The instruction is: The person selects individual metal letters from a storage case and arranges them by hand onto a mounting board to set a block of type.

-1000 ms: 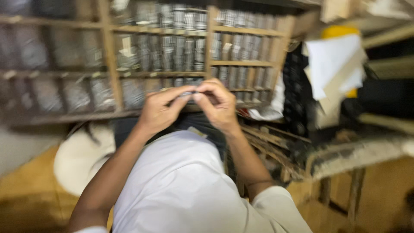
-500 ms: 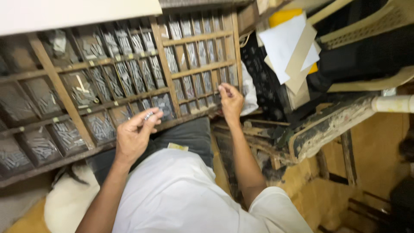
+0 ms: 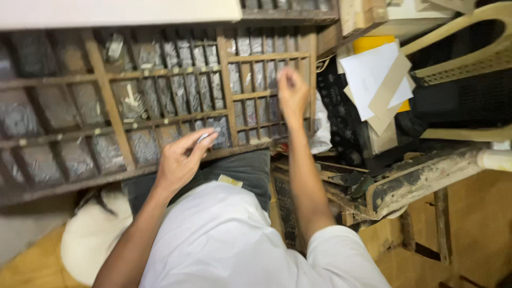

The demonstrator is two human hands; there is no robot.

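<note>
Cluttered workshop corner, looking down from the head view: a big wooden compartment tray (image 3: 160, 106), split into lots of small cells full of dull grey metal pieces (image 3: 146, 144), is filling most of the frame and tilting a bit.

Left hand (image 3: 184, 160) is hovering at the tray's lower edge with fingers curled, pinching what looks like a small grey metal piece (image 3: 203, 137) between thumb and fingertips. It's blurry, so I'm not fully sure. Right hand (image 3: 292, 93) is reaching up over the narrow cells on the right side of the tray; fingers are bunched together, but I can't tell whether it's actually gripping anything.

Risk-wise, I'm thinking the little piece could be slipping out of that light pinch and dropping into the wrong cell, or down into the dark gap by the person's lap where a dark cushion (image 3: 240, 173) is sitting. The cells are narrow and packed, so fingers could be knocking neighbours loose too.

Room to move is tight on the right: a stack of white paper and brown card (image 3: 376, 80) and a cream plastic chair (image 3: 464, 53) are crowding just beside the tray's edge. Left side is looking more open.
</note>
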